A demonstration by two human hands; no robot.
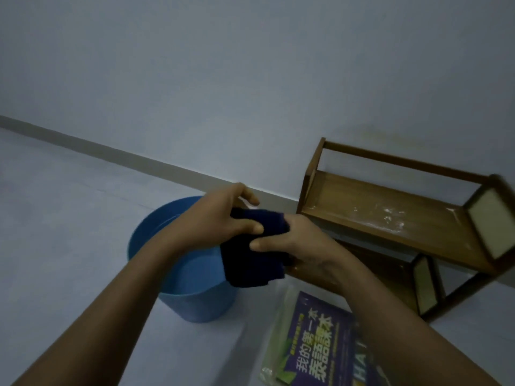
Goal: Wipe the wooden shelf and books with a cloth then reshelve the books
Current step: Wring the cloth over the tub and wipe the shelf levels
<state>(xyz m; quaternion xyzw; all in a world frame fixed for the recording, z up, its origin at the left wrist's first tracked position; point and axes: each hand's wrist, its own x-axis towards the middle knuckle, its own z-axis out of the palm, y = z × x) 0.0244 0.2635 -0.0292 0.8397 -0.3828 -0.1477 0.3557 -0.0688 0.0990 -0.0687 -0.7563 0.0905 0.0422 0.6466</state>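
Note:
A dark blue cloth (pixel 252 257) is bunched between both hands above the rim of a blue bucket (pixel 195 302). My left hand (pixel 223 218) grips its upper part with curled fingers. My right hand (pixel 295 240) grips the cloth's right side, thumb across the front. To the right stands a small wooden shelf (pixel 390 215) with two tiers, holding no books, white dust on its upper board. Books (pixel 315 346) lie flat on the floor below my right forearm, a purple cover on top.
The bucket holds water and stands on a pale floor (pixel 69 218). A plain wall with a baseboard (pixel 111 151) runs behind the bucket and shelf.

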